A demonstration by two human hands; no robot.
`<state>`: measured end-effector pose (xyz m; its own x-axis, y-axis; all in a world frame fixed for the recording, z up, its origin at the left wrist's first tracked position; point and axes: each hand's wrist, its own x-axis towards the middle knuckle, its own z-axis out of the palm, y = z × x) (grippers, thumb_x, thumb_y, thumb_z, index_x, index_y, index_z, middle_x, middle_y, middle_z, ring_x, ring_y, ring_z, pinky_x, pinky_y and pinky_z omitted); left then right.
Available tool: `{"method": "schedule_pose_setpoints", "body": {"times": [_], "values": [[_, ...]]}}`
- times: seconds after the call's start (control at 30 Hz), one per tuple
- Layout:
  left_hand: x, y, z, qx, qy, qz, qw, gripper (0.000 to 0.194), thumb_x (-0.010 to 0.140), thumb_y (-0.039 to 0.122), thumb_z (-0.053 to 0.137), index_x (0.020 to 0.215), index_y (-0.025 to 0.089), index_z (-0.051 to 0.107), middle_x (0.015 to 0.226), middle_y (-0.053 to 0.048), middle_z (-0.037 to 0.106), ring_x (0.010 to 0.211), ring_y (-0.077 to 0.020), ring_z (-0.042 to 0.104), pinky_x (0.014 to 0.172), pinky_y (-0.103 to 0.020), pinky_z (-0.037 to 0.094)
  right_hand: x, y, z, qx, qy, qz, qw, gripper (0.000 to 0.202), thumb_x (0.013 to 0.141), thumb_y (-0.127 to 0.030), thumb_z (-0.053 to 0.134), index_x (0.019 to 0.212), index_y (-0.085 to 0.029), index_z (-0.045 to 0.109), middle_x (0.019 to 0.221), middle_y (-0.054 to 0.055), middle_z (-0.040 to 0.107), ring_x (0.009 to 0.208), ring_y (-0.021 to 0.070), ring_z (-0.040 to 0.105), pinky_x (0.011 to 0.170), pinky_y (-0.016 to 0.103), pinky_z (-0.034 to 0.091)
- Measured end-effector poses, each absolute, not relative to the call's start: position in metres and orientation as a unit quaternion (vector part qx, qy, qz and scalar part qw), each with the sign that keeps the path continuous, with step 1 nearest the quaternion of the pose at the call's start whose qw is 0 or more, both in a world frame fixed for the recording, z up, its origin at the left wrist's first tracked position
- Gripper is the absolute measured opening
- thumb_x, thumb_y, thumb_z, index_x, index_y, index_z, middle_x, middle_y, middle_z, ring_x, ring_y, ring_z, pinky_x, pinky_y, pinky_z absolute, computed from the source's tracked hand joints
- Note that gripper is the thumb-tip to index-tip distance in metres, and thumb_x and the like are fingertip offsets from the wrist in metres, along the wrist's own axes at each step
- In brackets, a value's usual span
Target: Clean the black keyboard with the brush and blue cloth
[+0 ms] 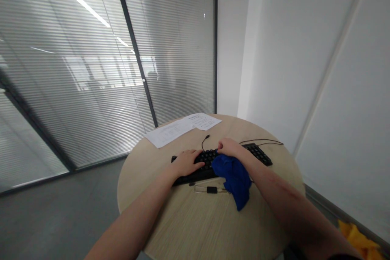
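Note:
A black keyboard (pixel 258 154) lies across the round wooden table. On its left part rests my left hand (pixel 187 163), fingers spread over the keys. My right hand (pixel 228 147) is closed above the keys right of the middle, its fingers bent round a blue cloth (pixel 237 180). The cloth hangs over the keyboard's front edge onto the table. In front of the keyboard lies a clear, thin item with a black block (pixel 212 190), partly under the cloth. A short black cable end (pixel 207 137) curls behind the keys.
Printed papers (pixel 173 131) lie at the back left of the round table (pixel 134 187). A thin black cable (pixel 268 140) loops at the back right. Behind stand a glass partition with blinds and a white wall. Something yellow (pixel 359 241) shows at the lower right.

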<state>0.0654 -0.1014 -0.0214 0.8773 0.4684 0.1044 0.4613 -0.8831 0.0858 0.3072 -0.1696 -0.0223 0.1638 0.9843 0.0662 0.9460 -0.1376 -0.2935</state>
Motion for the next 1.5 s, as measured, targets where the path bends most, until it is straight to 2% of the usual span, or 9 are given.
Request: {"method": "schedule_pose_setpoints", "body": {"times": [0.43, 0.6, 0.67, 0.83, 0.97, 1.07, 1.13, 1.33, 1.5], "values": [[0.064, -0.098, -0.026, 0.968, 0.238, 0.067, 0.027, 0.064, 0.091, 0.06, 0.044, 0.144, 0.024, 0.046, 0.136, -0.012, 0.059, 0.121, -0.0326, 0.056, 0.103, -0.046, 0.041, 0.306, -0.17, -0.021, -0.752, -0.64, 0.072, 0.138, 0.014, 0.077, -0.025, 0.07, 0.087, -0.017, 0.075, 0.094, 0.009, 0.075, 0.088, 0.0208, 0.066, 0.071, 0.025, 0.044], [0.063, -0.097, -0.025, 0.972, 0.225, 0.065, 0.029, 0.066, 0.091, 0.06, 0.044, 0.145, 0.021, 0.046, 0.137, -0.013, 0.058, 0.123, -0.0312, 0.055, 0.105, -0.044, 0.04, 0.331, -0.182, -0.007, -0.732, -0.639, 0.119, 0.205, 0.014, 0.074, -0.026, 0.072, 0.084, -0.016, 0.076, 0.087, 0.006, 0.075, 0.082, 0.0184, 0.065, 0.066, 0.023, 0.044], [0.063, -0.097, -0.024, 0.971, 0.227, 0.064, 0.032, 0.065, 0.091, 0.059, 0.045, 0.144, 0.022, 0.046, 0.139, -0.012, 0.058, 0.124, -0.0309, 0.054, 0.106, -0.044, 0.039, 0.342, -0.191, -0.001, -0.699, -0.652, 0.179, 0.232, 0.018, 0.075, -0.028, 0.07, 0.086, -0.015, 0.076, 0.082, 0.004, 0.074, 0.076, 0.0168, 0.064, 0.063, 0.023, 0.043], [0.063, -0.098, -0.022, 0.971, 0.228, 0.06, 0.037, 0.063, 0.091, 0.058, 0.045, 0.144, 0.023, 0.046, 0.14, -0.011, 0.057, 0.125, -0.0306, 0.054, 0.107, -0.045, 0.038, 0.368, -0.212, 0.002, -0.516, -0.695, 0.467, 0.181, 0.029, 0.064, -0.034, 0.08, 0.083, -0.013, 0.072, 0.073, 0.0, 0.07, 0.064, 0.0118, 0.059, 0.06, 0.021, 0.044], [0.064, -0.097, -0.023, 0.972, 0.226, 0.059, 0.033, 0.064, 0.092, 0.059, 0.044, 0.145, 0.022, 0.046, 0.139, -0.012, 0.057, 0.125, -0.0313, 0.054, 0.107, -0.046, 0.038, 0.393, -0.222, -0.003, -0.434, -0.653, 0.531, 0.321, 0.037, 0.055, -0.038, 0.086, 0.074, -0.013, 0.066, 0.068, -0.001, 0.065, 0.056, 0.0092, 0.055, 0.051, 0.019, 0.041], [0.065, -0.097, -0.023, 0.972, 0.228, 0.058, 0.031, 0.064, 0.092, 0.058, 0.045, 0.144, 0.021, 0.046, 0.14, -0.012, 0.057, 0.125, -0.0311, 0.053, 0.107, -0.045, 0.038, 0.398, -0.222, -0.006, -0.42, -0.615, 0.513, 0.427, 0.039, 0.054, -0.039, 0.086, 0.073, -0.014, 0.064, 0.065, -0.002, 0.062, 0.053, 0.0085, 0.052, 0.048, 0.019, 0.039], [0.065, -0.098, -0.023, 0.972, 0.227, 0.056, 0.029, 0.065, 0.092, 0.058, 0.045, 0.144, 0.02, 0.046, 0.14, -0.012, 0.057, 0.126, -0.0306, 0.053, 0.108, -0.044, 0.038, 0.39, -0.215, -0.009, -0.471, -0.59, 0.488, 0.438, 0.036, 0.06, -0.039, 0.083, 0.081, -0.015, 0.066, 0.068, -0.001, 0.064, 0.053, 0.0088, 0.053, 0.049, 0.02, 0.04], [0.064, -0.097, -0.022, 0.972, 0.223, 0.058, 0.031, 0.064, 0.092, 0.058, 0.044, 0.144, 0.021, 0.046, 0.139, -0.012, 0.057, 0.125, -0.0304, 0.054, 0.107, -0.045, 0.038, 0.35, -0.18, -0.027, -0.656, -0.628, 0.311, 0.281, 0.017, 0.071, -0.028, 0.072, 0.082, -0.015, 0.073, 0.074, 0.001, 0.07, 0.068, 0.0132, 0.06, 0.06, 0.022, 0.043], [0.065, -0.093, -0.028, 0.972, 0.224, 0.064, 0.023, 0.065, 0.091, 0.06, 0.044, 0.144, 0.023, 0.046, 0.137, -0.011, 0.058, 0.123, -0.0316, 0.055, 0.104, -0.046, 0.04, 0.337, -0.167, -0.037, -0.712, -0.631, 0.204, 0.23, 0.017, 0.071, -0.02, 0.071, 0.087, -0.015, 0.071, 0.072, 0.0, 0.068, 0.065, 0.0126, 0.058, 0.057, 0.022, 0.039]]}}
